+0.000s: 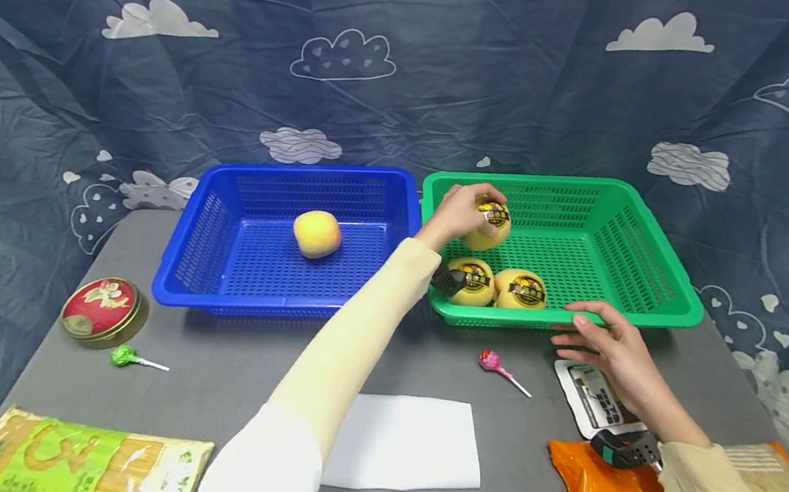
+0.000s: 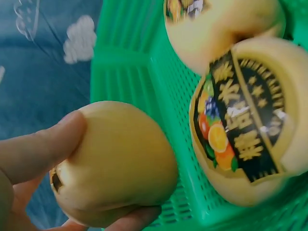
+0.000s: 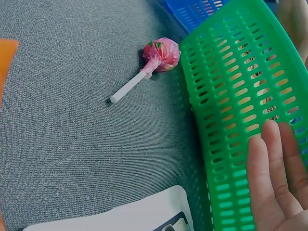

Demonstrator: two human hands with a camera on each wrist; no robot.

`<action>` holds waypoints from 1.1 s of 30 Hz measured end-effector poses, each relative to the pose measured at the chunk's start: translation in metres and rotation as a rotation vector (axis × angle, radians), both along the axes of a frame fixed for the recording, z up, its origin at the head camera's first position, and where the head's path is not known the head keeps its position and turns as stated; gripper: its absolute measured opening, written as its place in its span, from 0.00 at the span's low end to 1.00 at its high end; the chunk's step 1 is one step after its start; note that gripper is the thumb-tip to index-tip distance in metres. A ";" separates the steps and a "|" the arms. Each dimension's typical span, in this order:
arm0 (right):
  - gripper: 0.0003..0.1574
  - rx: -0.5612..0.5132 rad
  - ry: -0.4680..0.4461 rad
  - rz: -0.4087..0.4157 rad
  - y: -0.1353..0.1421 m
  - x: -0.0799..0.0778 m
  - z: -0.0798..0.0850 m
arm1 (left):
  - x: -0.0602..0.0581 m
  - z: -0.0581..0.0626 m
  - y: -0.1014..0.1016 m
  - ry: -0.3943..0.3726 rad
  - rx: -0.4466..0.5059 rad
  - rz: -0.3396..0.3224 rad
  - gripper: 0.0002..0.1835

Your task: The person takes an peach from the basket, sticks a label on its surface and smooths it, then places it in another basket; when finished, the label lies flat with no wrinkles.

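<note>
From the head view, the left hand [image 1: 458, 214] grips a yellow peach [image 1: 488, 241] at the green basket [image 1: 660, 318]. It's roundish, no clear long side, and the right hand [image 1: 616, 349] is farther off. Left wrist view: two more peaches [image 2: 250, 120] sit beside it. Right wrist view: straight fingers [image 3: 274, 156] by the basket wall; I can't tell if they touch.

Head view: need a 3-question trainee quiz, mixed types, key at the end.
1. Multiple choice: the left hand holds: A) a lollipop, B) a labelled yellow fruit, C) a round tin.
2. True or false: the blue basket contains three fruits.
3. Fill in: the pink lollipop lies nearest the ____.

Key: 1. B. 2. False; just one orange-yellow fruit shows in it. 3. Green basket.
</note>
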State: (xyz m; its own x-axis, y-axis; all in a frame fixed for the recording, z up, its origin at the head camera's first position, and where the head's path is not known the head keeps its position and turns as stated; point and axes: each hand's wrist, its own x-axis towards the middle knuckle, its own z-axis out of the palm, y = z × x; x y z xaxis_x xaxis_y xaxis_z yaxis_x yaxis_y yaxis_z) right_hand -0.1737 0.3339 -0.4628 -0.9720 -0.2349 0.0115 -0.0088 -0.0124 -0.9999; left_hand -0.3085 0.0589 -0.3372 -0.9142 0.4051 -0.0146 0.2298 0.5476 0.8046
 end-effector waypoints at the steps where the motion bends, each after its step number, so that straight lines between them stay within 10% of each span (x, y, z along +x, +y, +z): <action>1: 0.29 -0.010 0.006 0.007 0.001 -0.001 -0.002 | -0.002 -0.001 0.001 -0.014 -0.015 0.013 0.24; 17: 0.26 0.011 0.015 0.003 -0.003 0.001 0.002 | 0.006 -0.025 0.022 -0.114 -0.294 0.206 0.22; 25: 0.24 -0.028 0.025 0.030 -0.013 0.004 0.015 | 0.004 -0.008 0.014 -0.120 -0.433 0.003 0.25; 33: 0.27 -0.036 0.013 0.010 -0.005 0.002 0.003 | 0.019 0.037 -0.029 0.065 -0.081 -0.163 0.24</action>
